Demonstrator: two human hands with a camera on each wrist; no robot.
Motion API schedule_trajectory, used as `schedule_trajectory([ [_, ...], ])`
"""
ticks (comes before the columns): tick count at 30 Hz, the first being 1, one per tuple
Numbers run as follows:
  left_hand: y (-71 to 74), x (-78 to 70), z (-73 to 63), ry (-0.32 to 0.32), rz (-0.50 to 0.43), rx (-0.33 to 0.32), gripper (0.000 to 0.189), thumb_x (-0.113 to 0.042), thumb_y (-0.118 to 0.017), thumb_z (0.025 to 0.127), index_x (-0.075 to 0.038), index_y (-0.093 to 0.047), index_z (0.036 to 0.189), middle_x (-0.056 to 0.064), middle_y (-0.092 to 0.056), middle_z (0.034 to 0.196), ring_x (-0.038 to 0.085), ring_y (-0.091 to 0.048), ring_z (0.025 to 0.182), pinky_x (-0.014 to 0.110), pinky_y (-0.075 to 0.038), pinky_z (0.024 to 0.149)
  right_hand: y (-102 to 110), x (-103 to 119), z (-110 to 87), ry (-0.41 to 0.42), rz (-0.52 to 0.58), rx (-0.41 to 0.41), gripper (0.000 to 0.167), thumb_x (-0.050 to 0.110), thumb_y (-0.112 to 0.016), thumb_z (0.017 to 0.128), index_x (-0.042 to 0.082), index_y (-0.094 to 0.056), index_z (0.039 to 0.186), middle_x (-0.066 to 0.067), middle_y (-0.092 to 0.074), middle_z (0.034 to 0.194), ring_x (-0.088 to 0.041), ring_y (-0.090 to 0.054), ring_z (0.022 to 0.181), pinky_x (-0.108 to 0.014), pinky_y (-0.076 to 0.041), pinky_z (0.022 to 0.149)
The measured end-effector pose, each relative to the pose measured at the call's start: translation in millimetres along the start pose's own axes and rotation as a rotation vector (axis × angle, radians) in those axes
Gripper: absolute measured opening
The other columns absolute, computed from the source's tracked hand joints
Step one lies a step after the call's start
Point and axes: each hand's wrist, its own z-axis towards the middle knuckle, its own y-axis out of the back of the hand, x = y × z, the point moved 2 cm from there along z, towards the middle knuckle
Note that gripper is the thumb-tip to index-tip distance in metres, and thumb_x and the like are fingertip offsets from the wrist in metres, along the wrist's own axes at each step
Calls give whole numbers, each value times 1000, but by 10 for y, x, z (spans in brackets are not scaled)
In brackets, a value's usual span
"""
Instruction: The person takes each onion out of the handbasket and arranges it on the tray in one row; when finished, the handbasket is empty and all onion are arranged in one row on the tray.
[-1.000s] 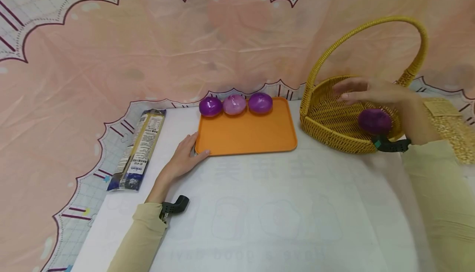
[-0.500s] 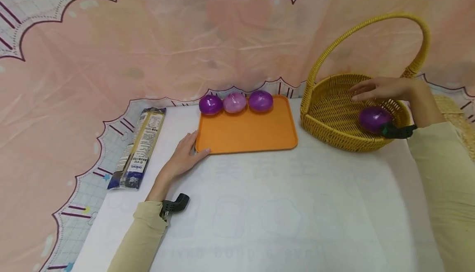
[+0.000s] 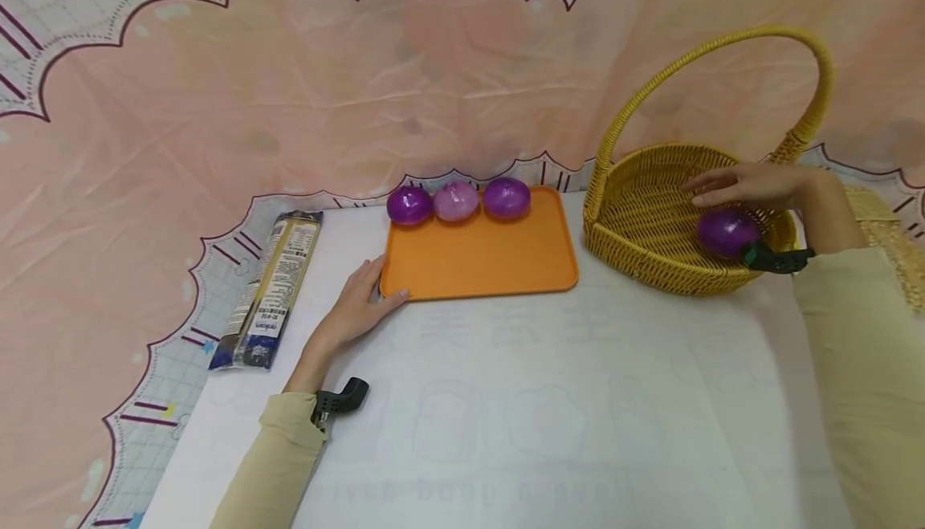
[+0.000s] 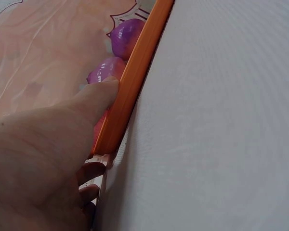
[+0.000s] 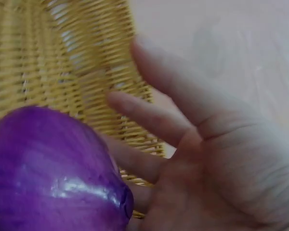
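Observation:
A purple onion [image 3: 726,232] lies in the right part of a yellow wicker basket [image 3: 643,264]. My right hand [image 3: 769,182] hovers over it inside the basket; in the right wrist view the fingers [image 5: 159,120] are loosely extended behind the onion, gripping nothing. On the left, my left hand [image 3: 352,308] rests at the near left corner of an orange tray [image 3: 480,260], thumb along its front edge and fingers along its left side. A dark purple onion [image 3: 409,205], a paler onion [image 3: 456,201] and another purple onion [image 3: 507,198] line the tray's far edge.
A long blue and yellow food packet [image 3: 273,292] lies left of my left hand. Above the basket arches its tall handle [image 3: 711,63]. Behind the right forearm, a bag of yellow grains [image 3: 885,232] is partly hidden. A pink patterned cloth [image 3: 325,95] hangs at the back.
My right hand has shifted a little right and its fingers have come down slightly, showing more of the onion in the basket. The left hand and tray have stayed put.

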Motion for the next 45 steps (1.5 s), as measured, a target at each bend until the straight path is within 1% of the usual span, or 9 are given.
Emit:
schedule_trajectory([
  [2,-8,1,-1,3,1,3,90,-58,-55,92,-14,-11,157,13,-12,164,33,-2,153,59,-9,122,-15,-30,-7,23,13,-3,63,36,-47,101,2,-28,151,-28,-26,154,-40,-35,139,-67,-31,109],
  [7,-26,6,-1,13,1,6,90,-58,-55,91,-14,-12,157,12,-12,164,32,-2,153,58,-10,122,-35,-73,-4,50,40,16,58,33,-47,102,3,-33,150,-21,-42,150,9,-50,115,-27,-47,98],
  [10,-28,6,-4,18,0,6,91,-59,-55,91,-14,-11,157,12,-11,165,33,-2,153,59,-10,122,-46,-77,6,61,89,94,56,29,-48,102,2,-34,149,-8,-49,147,17,-49,112,-12,-44,90],
  [15,-24,5,-8,19,-1,2,91,-59,-55,91,-15,-11,157,12,-11,165,33,-2,153,59,-10,121,-69,-63,7,86,135,200,52,23,-47,102,2,-36,148,21,-54,134,18,-46,116,-13,-46,92],
  [20,-15,3,-4,23,2,3,91,-59,-55,91,-16,-11,157,12,-11,165,33,-2,153,60,-10,121,-91,-43,-2,88,128,216,50,23,-48,102,5,-39,148,26,-52,132,18,-45,117,-16,-48,92],
  [29,-13,1,-1,20,-4,7,91,-58,-55,91,-15,-11,157,12,-11,165,32,-2,153,59,-10,121,-126,-60,28,56,94,259,51,27,-46,102,8,-37,149,-24,-24,155,-6,-47,121,-32,-51,94],
  [33,-5,-8,-6,24,-2,6,91,-58,-55,91,-15,-11,157,13,-11,164,33,-2,153,59,-11,121,-134,-67,20,54,122,244,51,28,-47,102,9,-37,148,-28,-21,153,-24,-46,125,-38,-52,92],
  [42,0,-6,-3,18,1,5,91,-58,-55,91,-14,-11,157,12,-11,164,33,-2,153,59,-11,121,-194,-90,30,41,220,304,50,26,-43,104,18,-32,151,10,-46,134,-15,-55,118,-36,-52,95],
  [45,2,-8,-9,16,6,6,91,-58,-55,91,-14,-11,157,13,-11,164,34,-2,153,59,-11,121,-216,-82,44,64,197,285,49,26,-44,103,19,-34,150,8,-44,135,-17,-52,120,-36,-52,94],
])
